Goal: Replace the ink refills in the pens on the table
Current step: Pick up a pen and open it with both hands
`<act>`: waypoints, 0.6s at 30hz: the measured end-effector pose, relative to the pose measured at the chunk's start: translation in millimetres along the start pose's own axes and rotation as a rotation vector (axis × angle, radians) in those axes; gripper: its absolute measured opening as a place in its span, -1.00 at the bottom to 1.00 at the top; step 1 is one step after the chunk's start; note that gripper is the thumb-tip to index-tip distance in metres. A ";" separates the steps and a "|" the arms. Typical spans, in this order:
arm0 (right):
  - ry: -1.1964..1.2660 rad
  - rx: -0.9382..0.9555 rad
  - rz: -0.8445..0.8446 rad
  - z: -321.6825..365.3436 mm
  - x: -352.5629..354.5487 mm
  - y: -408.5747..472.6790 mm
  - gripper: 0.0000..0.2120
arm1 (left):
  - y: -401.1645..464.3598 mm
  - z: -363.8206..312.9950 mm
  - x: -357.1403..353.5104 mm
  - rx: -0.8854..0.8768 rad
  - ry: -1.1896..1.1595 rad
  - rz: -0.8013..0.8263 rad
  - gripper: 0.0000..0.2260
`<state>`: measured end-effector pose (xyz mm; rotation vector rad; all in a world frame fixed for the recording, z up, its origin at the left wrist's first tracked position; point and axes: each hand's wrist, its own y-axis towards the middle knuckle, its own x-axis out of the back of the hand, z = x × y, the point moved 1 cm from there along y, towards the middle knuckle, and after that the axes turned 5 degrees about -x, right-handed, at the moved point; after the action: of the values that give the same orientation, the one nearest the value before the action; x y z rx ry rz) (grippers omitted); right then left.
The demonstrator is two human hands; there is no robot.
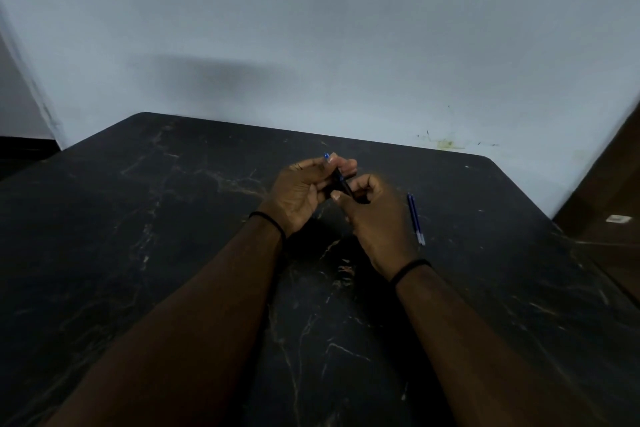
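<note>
- both hands (332,191) pinch the pen (341,180): left hand (301,189) at its blue tip, right hand (372,210) round the barrel.
- judgement: steady the barrel, draw straight along its axis.
- spare refills (415,217) lie on the tabletop (173,236) just right of the right hand.

Near the middle of the frame, both hands meet above a dark marbled table (173,253) and hold one dark pen (341,180). The left hand (301,192) curls its fingers round the pen's upper part, where a blue tip pokes out. The right hand (375,218) pinches the lower part. Each wrist wears a black band. Just right of the right hand, two blue refills (415,217) lie side by side on the table. A pale wall (311,28) fills the upper half.
</note>
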<state>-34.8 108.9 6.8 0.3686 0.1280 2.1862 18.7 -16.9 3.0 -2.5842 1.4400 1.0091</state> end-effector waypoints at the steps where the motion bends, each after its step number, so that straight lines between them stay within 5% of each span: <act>1: 0.009 -0.011 -0.001 0.1 -0.8 0.6 -0.83 | 0.3 -0.2 0.7 -0.004 -0.001 -0.003 -0.88; 6: -0.149 -0.029 0.014 -0.9 -2.8 2.4 -0.64 | 0.7 -0.6 3.6 -0.005 0.017 -0.010 -0.84; 11: -0.030 -0.003 0.018 0.1 0.7 -0.5 -0.94 | 2.3 0.4 8.6 -0.011 -0.018 -0.015 -0.86; 18: 0.014 0.005 0.026 0.1 -0.2 -1.1 -0.85 | 2.9 0.6 8.6 -0.010 0.016 -0.016 -0.84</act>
<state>-33.9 109.4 6.6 0.3599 0.1365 2.2149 19.3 -24.9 -1.3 -2.6119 1.4192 0.9992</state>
